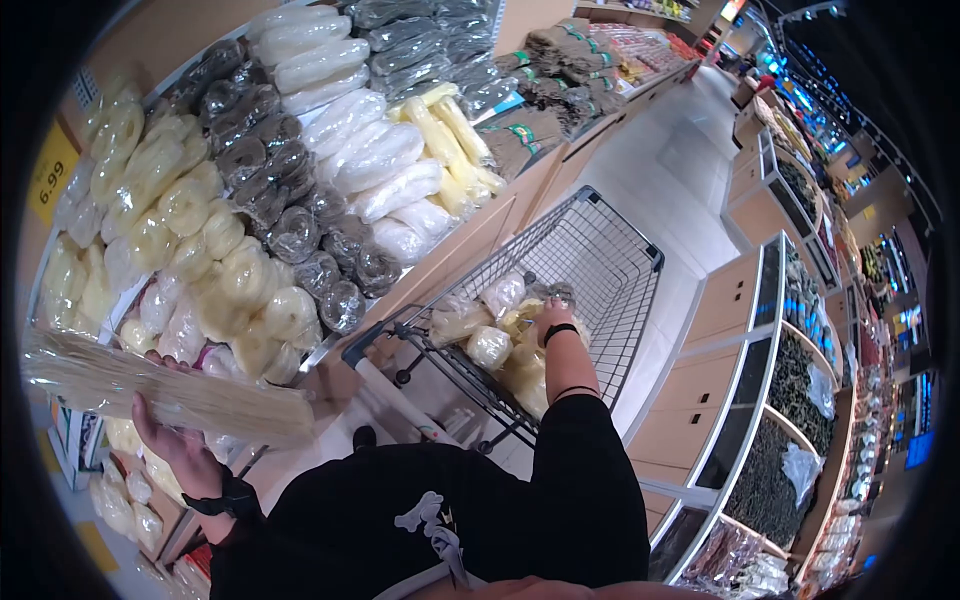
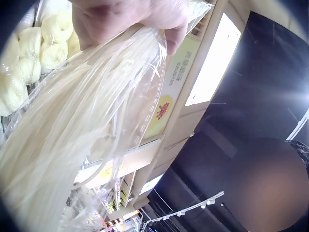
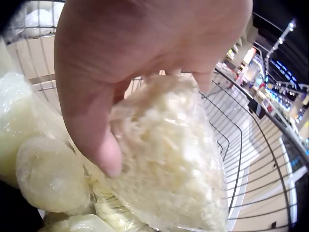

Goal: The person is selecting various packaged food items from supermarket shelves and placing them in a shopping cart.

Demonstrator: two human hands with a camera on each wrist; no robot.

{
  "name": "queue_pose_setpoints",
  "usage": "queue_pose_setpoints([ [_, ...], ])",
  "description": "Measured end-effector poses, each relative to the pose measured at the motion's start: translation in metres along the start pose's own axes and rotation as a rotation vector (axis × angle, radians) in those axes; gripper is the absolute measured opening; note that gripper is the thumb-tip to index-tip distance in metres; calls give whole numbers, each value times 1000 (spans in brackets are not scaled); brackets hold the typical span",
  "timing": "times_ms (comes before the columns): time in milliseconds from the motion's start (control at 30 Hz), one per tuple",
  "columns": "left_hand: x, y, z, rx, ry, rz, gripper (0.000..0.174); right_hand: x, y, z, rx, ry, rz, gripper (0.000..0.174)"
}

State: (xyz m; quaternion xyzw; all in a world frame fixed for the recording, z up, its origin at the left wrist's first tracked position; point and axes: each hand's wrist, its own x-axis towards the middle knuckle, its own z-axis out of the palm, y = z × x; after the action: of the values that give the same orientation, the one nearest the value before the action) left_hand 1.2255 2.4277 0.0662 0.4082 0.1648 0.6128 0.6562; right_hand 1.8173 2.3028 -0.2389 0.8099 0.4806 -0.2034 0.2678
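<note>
My left hand holds a long clear bag of pale, straight noodles beside the shelf display. In the left wrist view, the left hand grips the bag of noodles with its fingers curled round it. My right hand reaches down into the shopping cart. Seen from the right wrist, the right hand grips a clear bag of pale, crinkled pieces, thumb on one side and fingers behind. Round yellowish packages lie beside that bag.
Wrapped white, yellow and dark bundles fill the sloping display at the left. A price sign stands at its edge. Bins of dark dried goods line the right side. The aisle floor stretches beyond the cart.
</note>
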Motion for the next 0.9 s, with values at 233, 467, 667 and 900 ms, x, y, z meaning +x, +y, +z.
queue_pose_setpoints([
  [233, -18, 10, 0, 67, 116, 50, 58, 33, 12, 47, 1013, 571, 12, 63],
  [467, -26, 22, 1, 77, 164, 128, 57, 19, 10, 40, 1213, 592, 299, 51],
  [667, -29, 26, -11, 69, 166, 151, 55, 36, -43, -11, 1134, 394, -21, 50],
  [900, -40, 39, -23, 35, 223, 189, 53, 33, -141, -43, 1736, -644, 35, 74],
])
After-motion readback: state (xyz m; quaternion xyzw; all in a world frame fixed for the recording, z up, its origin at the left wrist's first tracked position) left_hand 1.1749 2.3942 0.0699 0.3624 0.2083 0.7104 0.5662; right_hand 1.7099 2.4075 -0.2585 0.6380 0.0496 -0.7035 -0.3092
